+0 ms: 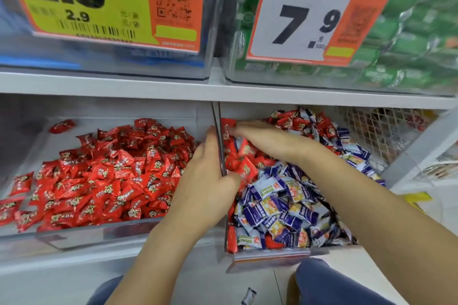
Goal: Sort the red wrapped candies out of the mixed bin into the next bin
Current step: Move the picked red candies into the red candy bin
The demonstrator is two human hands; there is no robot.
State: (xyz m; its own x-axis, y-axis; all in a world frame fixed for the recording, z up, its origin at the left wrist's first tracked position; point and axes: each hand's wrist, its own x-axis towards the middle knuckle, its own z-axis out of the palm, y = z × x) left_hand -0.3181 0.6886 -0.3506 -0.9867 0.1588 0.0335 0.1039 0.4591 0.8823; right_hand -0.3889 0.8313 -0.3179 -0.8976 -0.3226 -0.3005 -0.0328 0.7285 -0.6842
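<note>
I judge much sorted: left bin [74,235] all red, yet red candies [244,168] remain in the mixed bin [270,254]; my right hand [267,140] lies flat on them, left hand [210,181] relaxed at the divider [218,136].

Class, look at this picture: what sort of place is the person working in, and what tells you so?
Most likely a shop's loose-sweets aisle. Large price tags hang on clear bins stacked on shelving, and wrapped candies lie piled in bulk below.

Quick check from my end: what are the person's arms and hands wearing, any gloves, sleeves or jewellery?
Nothing visible: the left hand and right hand are bare, no gloves, rings or watch, and both forearms show no sleeves up to the frame edge.
</note>
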